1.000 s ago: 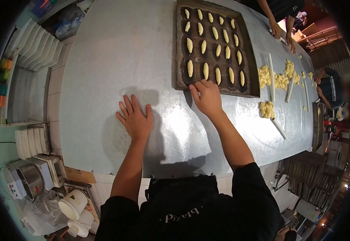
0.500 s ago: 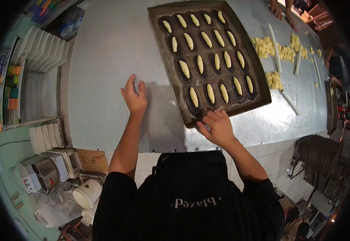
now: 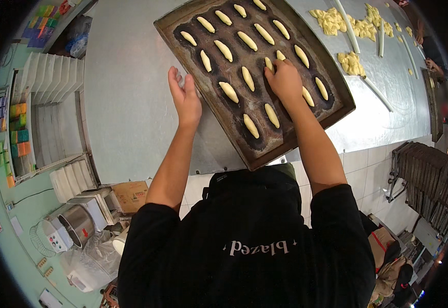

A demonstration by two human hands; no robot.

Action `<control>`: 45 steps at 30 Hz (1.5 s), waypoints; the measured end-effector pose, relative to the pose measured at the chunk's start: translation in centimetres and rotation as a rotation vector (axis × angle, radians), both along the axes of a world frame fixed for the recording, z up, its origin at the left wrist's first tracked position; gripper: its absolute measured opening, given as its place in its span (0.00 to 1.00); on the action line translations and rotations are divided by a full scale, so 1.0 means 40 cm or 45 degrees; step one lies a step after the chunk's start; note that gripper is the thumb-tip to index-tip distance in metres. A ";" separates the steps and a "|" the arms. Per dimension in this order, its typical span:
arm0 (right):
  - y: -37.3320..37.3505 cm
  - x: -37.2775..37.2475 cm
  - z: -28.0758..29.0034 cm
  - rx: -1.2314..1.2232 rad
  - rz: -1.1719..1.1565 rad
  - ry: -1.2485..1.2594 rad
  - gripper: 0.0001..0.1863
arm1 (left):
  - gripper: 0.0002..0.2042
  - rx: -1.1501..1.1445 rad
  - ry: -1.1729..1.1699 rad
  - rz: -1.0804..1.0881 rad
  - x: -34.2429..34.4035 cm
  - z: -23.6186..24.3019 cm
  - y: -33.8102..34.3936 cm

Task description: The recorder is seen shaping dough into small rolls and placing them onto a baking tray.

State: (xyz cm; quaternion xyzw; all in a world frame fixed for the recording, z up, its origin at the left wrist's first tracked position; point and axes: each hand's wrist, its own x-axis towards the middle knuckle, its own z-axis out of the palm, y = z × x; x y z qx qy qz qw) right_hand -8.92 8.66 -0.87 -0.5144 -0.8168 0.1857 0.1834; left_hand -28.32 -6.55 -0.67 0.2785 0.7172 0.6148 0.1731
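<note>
A dark metal baking tray [image 3: 260, 156] lies tilted on the table, its near corner reaching the front edge. Rows of pale, spindle-shaped dough pieces [image 3: 248, 78] rest on it. My right hand [image 3: 285, 86] reaches over the tray's middle, its thumb and fingers closed around one dough piece [image 3: 269, 64]; the palm and forearm hide some others. Beside the tray's left side, my left hand [image 3: 187, 102] is open with its fingers spread, near or touching the rim; I cannot tell which.
The metal table [image 3: 126, 102] stretches left and right. Yellow dough lumps [image 3: 331, 21] and white rods [image 3: 348, 28] lie at the right, where another person's hand [image 3: 432, 65] shows. A mixer bowl [image 3: 77, 226] stands low left; a rack of dark trays [image 3: 421, 177] is at right.
The tray has turned and come nearer to me. My right hand has gone from its near edge to the dough pieces in the middle. My left hand has moved up beside the tray.
</note>
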 end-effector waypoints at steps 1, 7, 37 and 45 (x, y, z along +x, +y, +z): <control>-0.003 -0.004 -0.001 -0.002 0.007 -0.001 0.13 | 0.27 -0.002 -0.001 0.007 0.000 -0.021 -0.020; -0.024 0.000 -0.001 0.018 0.151 0.019 0.15 | 0.24 0.096 -0.012 -0.105 0.007 -0.072 -0.095; 0.079 0.023 0.013 -0.060 -0.160 -0.078 0.16 | 0.36 0.212 0.382 -0.250 0.012 -0.114 -0.082; 0.063 0.027 0.017 -0.038 -0.055 -0.189 0.19 | 0.38 0.199 0.440 -0.273 0.009 -0.120 -0.078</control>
